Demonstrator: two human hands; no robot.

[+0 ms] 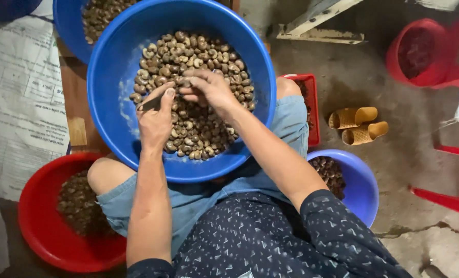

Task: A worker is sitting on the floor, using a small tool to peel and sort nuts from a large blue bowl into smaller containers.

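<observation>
While the grey concrete floor [394, 154] fills the right of the view, a large round blue plastic basin [111, 103] rests on the person's lap, above the light blue shorts [291, 123] and dark patterned shirt [270, 242]. Inside it lies a heap of brown cashew nuts [203, 128], piled toward the middle and right of the bowl. A red plastic bowl [39, 226] with darker pieces sits on the floor at lower left, and a smaller blue bowl [363, 185] of dark pieces stands by the person's right side. A second blue basin [67, 25] of nuts shows at top left, touching the big one. A red bucket [419, 51] stands well apart at upper right, with a pair of tan slippers [358, 126] nearer.

Both hands meet over the heap. The left hand [155, 118] is closed on a small dark blade-like tool [149, 104], thumb pressed along it. The right hand [209, 87] pinches a single nut [184, 82] between its fingertips, just beside the left thumb.
</observation>
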